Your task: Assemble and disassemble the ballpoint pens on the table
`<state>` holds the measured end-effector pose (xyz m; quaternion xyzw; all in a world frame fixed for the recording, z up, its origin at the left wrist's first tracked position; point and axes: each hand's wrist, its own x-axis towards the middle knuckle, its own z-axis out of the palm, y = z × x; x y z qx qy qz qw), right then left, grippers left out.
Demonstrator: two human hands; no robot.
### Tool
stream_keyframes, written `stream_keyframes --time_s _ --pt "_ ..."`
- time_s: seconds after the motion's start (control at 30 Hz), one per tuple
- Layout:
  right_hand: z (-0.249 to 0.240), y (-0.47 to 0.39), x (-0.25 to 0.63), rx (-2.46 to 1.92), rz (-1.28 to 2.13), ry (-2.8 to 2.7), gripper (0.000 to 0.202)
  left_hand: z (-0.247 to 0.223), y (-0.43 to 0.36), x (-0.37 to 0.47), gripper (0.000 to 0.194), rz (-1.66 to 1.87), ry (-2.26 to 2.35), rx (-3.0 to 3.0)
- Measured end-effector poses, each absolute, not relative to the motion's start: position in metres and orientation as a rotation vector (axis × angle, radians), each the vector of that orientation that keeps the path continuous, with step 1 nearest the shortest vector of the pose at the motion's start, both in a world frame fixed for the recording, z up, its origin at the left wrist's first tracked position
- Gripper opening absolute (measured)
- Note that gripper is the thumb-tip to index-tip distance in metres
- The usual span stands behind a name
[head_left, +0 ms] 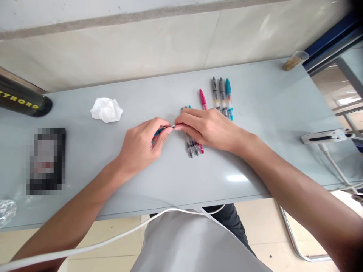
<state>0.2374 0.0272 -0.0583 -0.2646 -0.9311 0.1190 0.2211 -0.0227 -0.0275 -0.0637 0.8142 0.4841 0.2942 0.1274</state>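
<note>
My left hand (143,139) is closed around a blue pen (159,131), mostly hidden by the fingers. A thin pale end of it sticks out toward the right, and the fingertips of my right hand (202,126) pinch there. The fingertips of both hands nearly meet. Beneath my right hand lie several clear-barrelled pens (189,148), partly covered, one with a red end. A pink-capped pen (202,98) shows just beyond the knuckles. Farther right, two grey-capped pens (222,94) and a teal-capped pen (228,94) lie side by side.
Crumpled white tissue (107,110) lies on the grey table (136,189). At left are a dark bottle (22,96), a blurred dark flat object (47,162) and clear crinkled plastic (7,212). A clear cup (295,61) lies back right; a white device (326,136) stands right. A white cable (113,241) crosses in front.
</note>
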Motion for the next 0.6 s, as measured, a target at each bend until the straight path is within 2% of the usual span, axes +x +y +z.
stream_keyframes --time_s 0.37,0.6 --pt "-0.052 0.027 0.239 -0.721 0.428 -2.600 0.033 -0.063 -0.029 -0.023 0.025 0.701 1.394 2.636" --pt "-0.049 0.026 0.237 -0.796 0.452 -2.639 0.039 -0.063 -0.032 -0.023 0.026 0.666 1.368 2.700"
